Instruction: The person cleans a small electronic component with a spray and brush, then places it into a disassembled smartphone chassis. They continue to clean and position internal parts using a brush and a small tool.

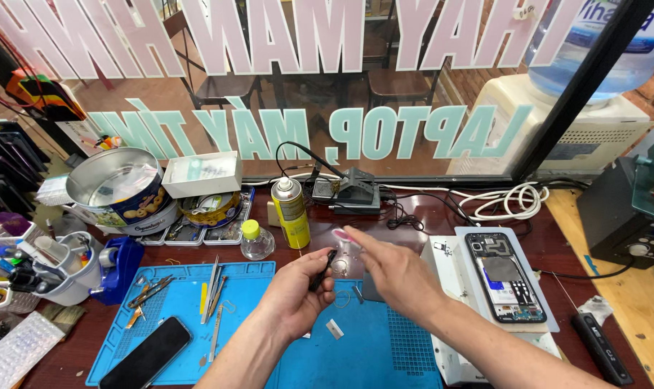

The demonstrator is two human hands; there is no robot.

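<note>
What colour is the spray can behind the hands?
Yellow, with a silver top; the spray can shows best in the head view.

Both forearms are running off the bottom edge. The right hand is blurring at its fingertips, hiding part of the small pink piece. At upper right, the water bottle is being cropped by the frame's top. At lower left, the bubble-wrap sheet is running out of frame.

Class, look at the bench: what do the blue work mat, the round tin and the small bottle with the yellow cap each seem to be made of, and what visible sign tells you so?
Blue work mat: probably silicone or rubber; matte, moulded grid.
Round tin: metal; shiny reflective inside.
Small bottle: clear, glass or plastic, cannot tell; the cap looks like plastic.
</note>
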